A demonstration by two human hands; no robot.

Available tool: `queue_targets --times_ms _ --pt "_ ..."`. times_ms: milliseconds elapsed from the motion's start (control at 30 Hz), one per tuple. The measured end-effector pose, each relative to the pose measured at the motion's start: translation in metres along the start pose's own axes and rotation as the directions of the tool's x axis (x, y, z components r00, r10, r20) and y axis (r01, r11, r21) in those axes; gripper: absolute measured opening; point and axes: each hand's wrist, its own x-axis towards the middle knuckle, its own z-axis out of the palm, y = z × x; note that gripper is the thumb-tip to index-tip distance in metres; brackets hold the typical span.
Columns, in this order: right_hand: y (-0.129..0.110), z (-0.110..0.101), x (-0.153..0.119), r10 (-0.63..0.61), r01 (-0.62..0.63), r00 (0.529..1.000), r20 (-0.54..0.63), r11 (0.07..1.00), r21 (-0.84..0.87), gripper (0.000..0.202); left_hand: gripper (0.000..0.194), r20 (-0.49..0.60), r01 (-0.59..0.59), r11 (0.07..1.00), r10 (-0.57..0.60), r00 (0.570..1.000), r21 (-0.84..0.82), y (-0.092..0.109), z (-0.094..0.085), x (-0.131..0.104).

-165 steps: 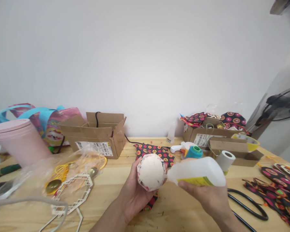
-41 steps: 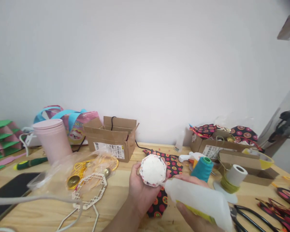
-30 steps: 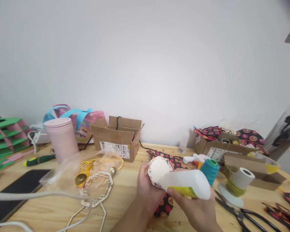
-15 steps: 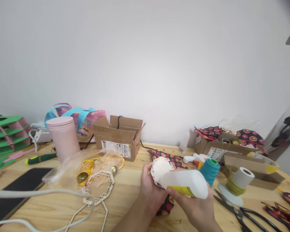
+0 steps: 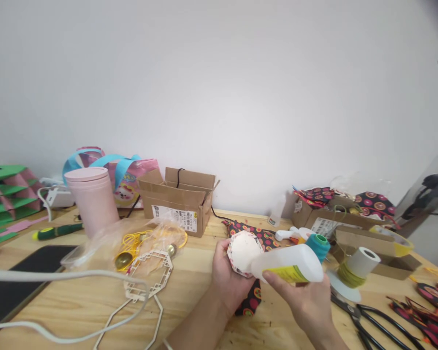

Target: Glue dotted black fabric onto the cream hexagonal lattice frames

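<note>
My left hand (image 5: 226, 277) is closed around an octagonal white piece (image 5: 245, 252) with a patterned rim, its pale face turned up toward me. In my right hand (image 5: 306, 299) is a white squeeze bottle (image 5: 292, 262) with a yellow-green label, lying nearly sideways. The bottle's tip end reaches the lower right edge of the octagonal piece; whether it touches cannot be made out. Dark cloth with a round pink and orange pattern (image 5: 251, 300) shows below my left hand, and more patterned cloth (image 5: 272, 237) lies behind the piece.
Black-handled scissors (image 5: 361, 311), a white spool with green cord (image 5: 357, 267) and a teal thread cone (image 5: 317, 247) stand at right. Leftward are an octagonal wooden lattice frame (image 5: 149, 274), a cardboard box (image 5: 175, 204), a pink tumbler (image 5: 93, 201) and a looping white cable (image 5: 95, 274).
The bottle and my right hand have shifted slightly right, away from the octagonal piece, uncovering more of its face. My left hand still holds the piece. The view has tilted slightly.
</note>
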Motion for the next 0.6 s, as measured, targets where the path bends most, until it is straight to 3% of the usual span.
queue_targets --times_ms 233,433,600 --pt "0.002 -0.001 0.0048 -0.137 0.14 0.985 0.105 0.99 -0.017 0.019 0.025 -0.007 0.034 0.999 -0.034 0.999 0.012 0.0005 -0.0008 -0.0023" --pt "-0.0008 -0.0068 -0.0004 -0.042 0.042 0.999 -0.006 0.998 -0.055 0.018 0.021 0.006 0.01 1.0 -0.01 1.0 0.001 0.0021 0.0004 -0.0018" --pt "-0.0006 0.0025 -0.0049 -0.045 0.045 0.999 0.003 0.998 0.039 0.026 0.022 -0.02 0.032 0.999 -0.032 0.999 -0.008 -0.0004 0.001 -0.0016"
